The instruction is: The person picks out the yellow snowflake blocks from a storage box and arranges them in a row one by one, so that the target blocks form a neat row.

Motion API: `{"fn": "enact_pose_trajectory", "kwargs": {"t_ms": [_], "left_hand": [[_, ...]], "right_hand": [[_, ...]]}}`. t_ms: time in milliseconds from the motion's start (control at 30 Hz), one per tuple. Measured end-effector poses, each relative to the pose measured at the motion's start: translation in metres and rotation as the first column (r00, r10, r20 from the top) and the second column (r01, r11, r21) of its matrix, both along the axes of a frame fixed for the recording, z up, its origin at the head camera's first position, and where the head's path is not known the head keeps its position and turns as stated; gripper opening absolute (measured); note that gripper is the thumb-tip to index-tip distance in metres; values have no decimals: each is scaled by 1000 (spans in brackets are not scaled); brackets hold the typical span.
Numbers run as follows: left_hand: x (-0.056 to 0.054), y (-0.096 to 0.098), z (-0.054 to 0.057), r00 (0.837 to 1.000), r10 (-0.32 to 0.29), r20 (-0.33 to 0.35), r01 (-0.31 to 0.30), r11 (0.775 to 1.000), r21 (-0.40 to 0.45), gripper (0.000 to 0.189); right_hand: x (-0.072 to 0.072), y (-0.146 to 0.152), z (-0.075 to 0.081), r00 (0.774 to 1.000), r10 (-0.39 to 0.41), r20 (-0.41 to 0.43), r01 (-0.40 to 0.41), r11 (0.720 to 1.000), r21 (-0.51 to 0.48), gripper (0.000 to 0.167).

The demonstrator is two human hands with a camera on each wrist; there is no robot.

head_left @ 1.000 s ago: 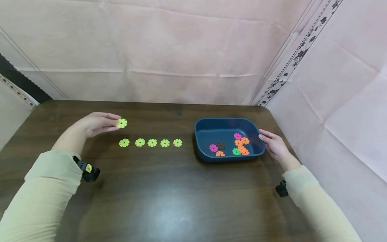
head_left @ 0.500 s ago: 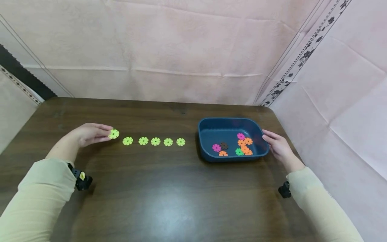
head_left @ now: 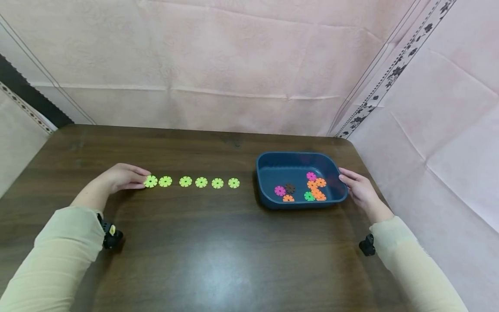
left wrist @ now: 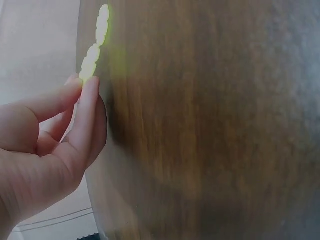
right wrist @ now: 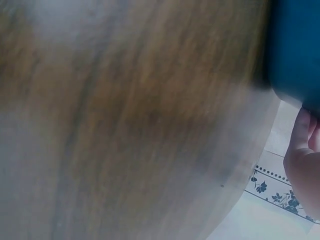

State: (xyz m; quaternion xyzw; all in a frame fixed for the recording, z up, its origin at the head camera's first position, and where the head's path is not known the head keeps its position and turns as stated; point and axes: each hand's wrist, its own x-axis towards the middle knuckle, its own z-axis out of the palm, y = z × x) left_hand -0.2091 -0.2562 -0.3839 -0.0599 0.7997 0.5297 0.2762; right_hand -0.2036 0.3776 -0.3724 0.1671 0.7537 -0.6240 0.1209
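Note:
My left hand [head_left: 125, 178] pinches a yellow-green flower-shaped disc [head_left: 150, 181] between thumb and fingertips, at the left end of a row of matching discs [head_left: 201, 182]. In the left wrist view the pinched disc [left wrist: 90, 62] is edge-on, its far rim right at the neighbouring disc [left wrist: 102, 25]. My right hand [head_left: 360, 190] holds the right end of a dark blue plastic tub [head_left: 294, 206] by its rim. From the right wrist, the thumb [right wrist: 300, 132] shows against the tub's outer wall [right wrist: 297, 50], and the other fingers are mostly hidden.
Inside the tub lie pink discs [head_left: 280, 190], orange discs [head_left: 312, 185], a green one [head_left: 309, 196] and a dark one [head_left: 290, 188]. The brown wooden table [head_left: 187, 260] runs back to a pale cloth hanging [head_left: 234, 65], with another cloth [head_left: 448, 130] along the right.
The left hand has brought its disc down from above the row to the row's left end, beside the leftmost disc. The right hand keeps its place on the tub; the head view shifted slightly.

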Motion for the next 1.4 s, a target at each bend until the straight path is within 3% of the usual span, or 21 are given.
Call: {"fn": "enact_pose_trajectory", "kwargs": {"t_ms": [267,567,700,933,1167,1400], "left_hand": [[3,6,2,999,-25,-31,23,998,-50,45],[0,5,-2,997,14,-70,-21,995,-96,39],[-3,2,-5,995,40,-88,-48,995,-87,30],[1,8,0,991,41,-124,-67,975,-210,34],[3,8,3,991,43,-125,-68,976,-205,35],[3,8,2,991,42,-125,-67,977,-201,36]], "right_hand": [[0,0,7,1000,5,8,-5,1000,-29,61],[-1,-1,9,1000,2,16,-1,999,-43,58],[-1,-4,10,1000,-3,28,3,1000,8,59],[-1,-9,14,999,-26,46,22,997,78,56],[-3,-12,19,994,-72,78,56,980,193,51],[-6,-9,18,994,-75,84,54,972,227,51]]}}
